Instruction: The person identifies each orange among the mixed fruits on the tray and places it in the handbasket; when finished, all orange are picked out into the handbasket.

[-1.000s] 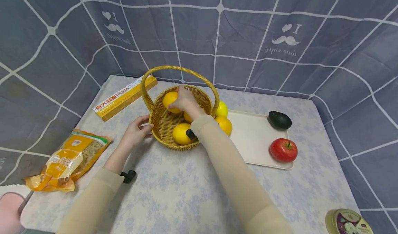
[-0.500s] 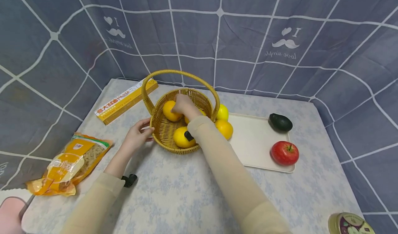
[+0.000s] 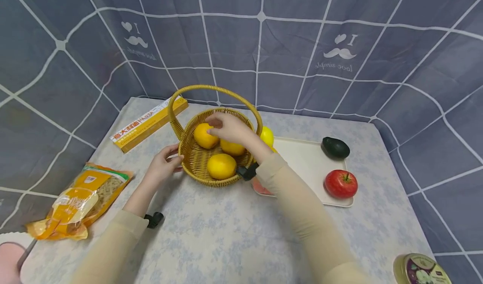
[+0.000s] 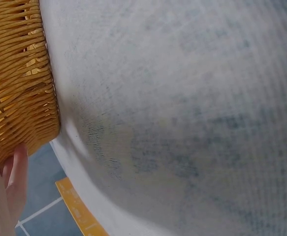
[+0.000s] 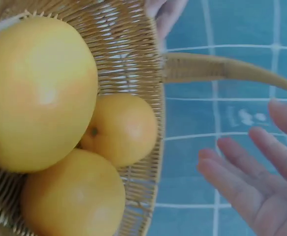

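A round wicker basket [image 3: 196, 162] with a tall arched handle stands on the table, three oranges inside: a left one [image 3: 205, 135], a front one [image 3: 221, 166] and a right one [image 3: 232, 148] partly covered by my hand. My left hand [image 3: 163, 165] rests against the basket's outer left side; its fingers lie along the weave [image 4: 15, 98] in the left wrist view. Over the basket, under the handle, hovers my right hand [image 3: 230, 127], fingers spread and holding nothing. The right wrist view shows this hand [image 5: 266, 182] apart from the oranges [image 5: 40, 93].
Right of the basket, a cream tray [image 3: 302, 158] bears an avocado [image 3: 336, 148], a red apple [image 3: 341, 184] and a yellow fruit [image 3: 267, 136]. My forearm partly hides a reddish item [image 3: 260, 187]. A pasta box [image 3: 149, 125], a pasta bag [image 3: 81, 202] and a tin [image 3: 424, 269] lie around.
My right hand has let go of the left orange, which now lies in the basket, and has lifted and drawn back to the right. My left hand stays at the basket.
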The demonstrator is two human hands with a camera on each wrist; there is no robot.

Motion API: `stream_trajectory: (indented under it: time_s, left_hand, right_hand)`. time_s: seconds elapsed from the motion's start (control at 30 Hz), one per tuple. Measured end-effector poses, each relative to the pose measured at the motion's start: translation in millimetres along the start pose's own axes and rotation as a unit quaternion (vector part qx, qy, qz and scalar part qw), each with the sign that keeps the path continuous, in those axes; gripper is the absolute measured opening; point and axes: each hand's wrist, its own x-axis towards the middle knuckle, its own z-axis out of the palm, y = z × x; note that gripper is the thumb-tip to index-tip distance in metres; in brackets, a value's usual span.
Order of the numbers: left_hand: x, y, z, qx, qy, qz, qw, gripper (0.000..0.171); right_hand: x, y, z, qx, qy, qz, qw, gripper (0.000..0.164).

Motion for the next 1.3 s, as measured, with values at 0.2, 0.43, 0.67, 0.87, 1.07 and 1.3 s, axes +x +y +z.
stream_trajectory:
  time_s: [0.2, 0.43, 0.67, 0.87, 1.07, 1.3]
  left_hand:
    - [-2.0, 0.8, 0.5, 0.001, -0.002, -0.002, 1.0, 0.059]
    - [-1.5, 2.7, 2.0, 0.004, -0.001, -0.002, 1.0, 0.059]
    - [-0.8, 2.2, 2.7, 0.003, -0.001, -0.008, 1.0, 0.06]
    - [-0.3, 2.6, 1.0, 0.009, -0.002, -0.006, 0.9999, 0.059]
    - [0.2, 3.3, 0.9, 0.008, -0.001, -0.008, 0.9999, 0.06]
    - [-1.6, 5.7, 2.0, 0.013, 0.0, -0.004, 0.9999, 0.06]
  right_hand:
    - [-58.7, 29.8, -3.9, 0.088, 0.015, -0.035, 0.995, 0.039]
    - [-108.7, 74.4, 1.7, 0.159, 0.044, -0.024, 0.986, 0.04]
    - [-132.6, 106.7, -3.9, 0.204, 0.117, 0.003, 0.972, 0.039]
    - [-133.2, 126.0, -14.1, 0.19, 0.165, 0.027, 0.967, 0.039]
    - [-124.6, 142.9, -18.2, 0.169, 0.154, 0.057, 0.972, 0.045]
    - [-121.7, 153.3, -18.5, 0.159, 0.139, 0.078, 0.974, 0.053]
